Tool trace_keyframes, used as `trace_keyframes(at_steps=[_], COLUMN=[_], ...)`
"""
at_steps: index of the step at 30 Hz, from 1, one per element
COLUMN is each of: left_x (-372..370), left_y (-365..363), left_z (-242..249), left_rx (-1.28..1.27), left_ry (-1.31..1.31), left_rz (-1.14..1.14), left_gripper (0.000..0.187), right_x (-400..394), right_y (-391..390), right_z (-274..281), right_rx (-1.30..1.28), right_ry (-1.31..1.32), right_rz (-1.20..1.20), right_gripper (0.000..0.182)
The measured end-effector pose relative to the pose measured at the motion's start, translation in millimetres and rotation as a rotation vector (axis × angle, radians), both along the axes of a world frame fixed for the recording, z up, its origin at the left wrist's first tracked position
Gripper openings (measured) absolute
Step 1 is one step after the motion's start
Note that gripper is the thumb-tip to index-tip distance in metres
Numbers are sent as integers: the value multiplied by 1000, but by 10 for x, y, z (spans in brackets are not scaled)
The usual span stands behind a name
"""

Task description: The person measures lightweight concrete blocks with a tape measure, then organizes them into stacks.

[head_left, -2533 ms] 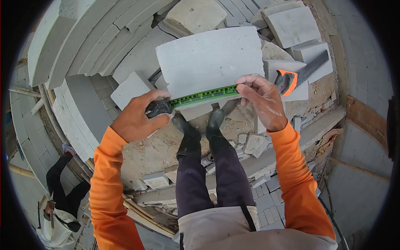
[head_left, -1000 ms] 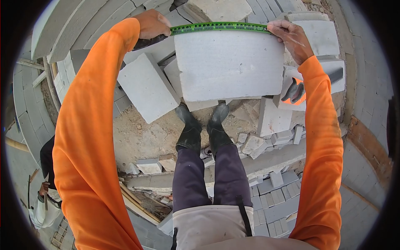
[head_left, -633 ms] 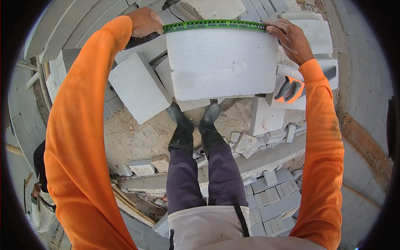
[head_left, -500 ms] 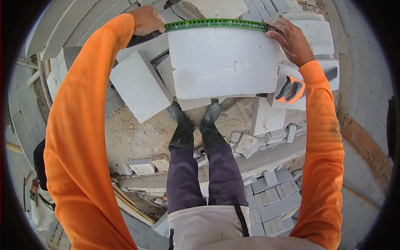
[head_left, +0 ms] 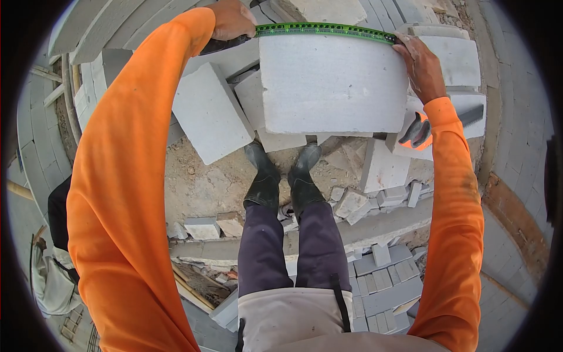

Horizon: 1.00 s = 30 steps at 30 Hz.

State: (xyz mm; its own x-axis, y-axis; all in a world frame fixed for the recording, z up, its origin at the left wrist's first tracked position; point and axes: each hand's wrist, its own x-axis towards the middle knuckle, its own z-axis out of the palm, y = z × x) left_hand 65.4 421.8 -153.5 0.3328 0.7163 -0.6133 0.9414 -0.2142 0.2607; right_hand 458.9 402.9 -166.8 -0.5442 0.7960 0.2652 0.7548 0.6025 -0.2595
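My left hand (head_left: 233, 19) is closed around the dark case of the tape measure (head_left: 325, 30), up at the far left corner of the big grey block (head_left: 333, 84). The green blade runs from that hand to the right, lying flat along the block's far edge. My right hand (head_left: 420, 66) sits at the block's far right corner, fingers curled over the edge and pinching the blade's end down against it, as far as I can make out at this angle.

The block stands just beyond my boots (head_left: 284, 174), its broad face turned up toward me. A smaller block (head_left: 212, 112) leans just to its left, tilted, with one corner near my left boot. To the right, partly hidden behind my right sleeve, a handsaw (head_left: 420, 131) with an orange and black handle rests on another pale block, its blade pointing right. Broken pieces of block (head_left: 375, 190) lie scattered on the sandy ground near my right foot. Far to the near left, low down, another person in dark clothes (head_left: 57, 214) shows at the edge of view.
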Motion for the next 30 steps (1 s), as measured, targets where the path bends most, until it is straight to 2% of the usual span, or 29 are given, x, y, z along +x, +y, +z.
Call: trace_keyframes(at_steps=[2,5,9,11,14,17,22,23,26,29,30], left_x=[-127,-143,-113,-16,6,-18,-32,-43,-90,-62,-71], left_y=[184,239,220,148,160,134,150,156,224,178,197], left_z=[-245,-367,-321,-125,-105,-46,-124,-157,-282,-164,-198], left_rx=[43,78,-33,-59,-20,-43,-13,-10,39,-9,-2], left_ry=[95,162,96,99,128,46,74,73,83,71,72], left_rz=[-423,-617,-87,190,95,125,-14,-50,-348,-148,-162], left_gripper=[37,32,33,36,39,38,34,33,33,35,35], right_x=[2,-3,4,-10,-28,-23,-33,-36,-47,-58,-56], right_y=[1,-12,-11,-29,-41,-35,-40,-45,-52,-55,-58], right_z=[-16,-24,-53,-25,-17,-23,-24,-24,-24,-21,-23], right_rx=[29,61,46,20,12,9,21,15,13,-3,0], right_ry=[-22,-15,-21,-32,-47,-52,-62,-62,-73,-74,-77], right_rz=[9,21,-1,-28,-43,-41,-50,-56,-73,-77,-80], right_gripper=[24,24,25,26,25,25,25,25,25,25,25])
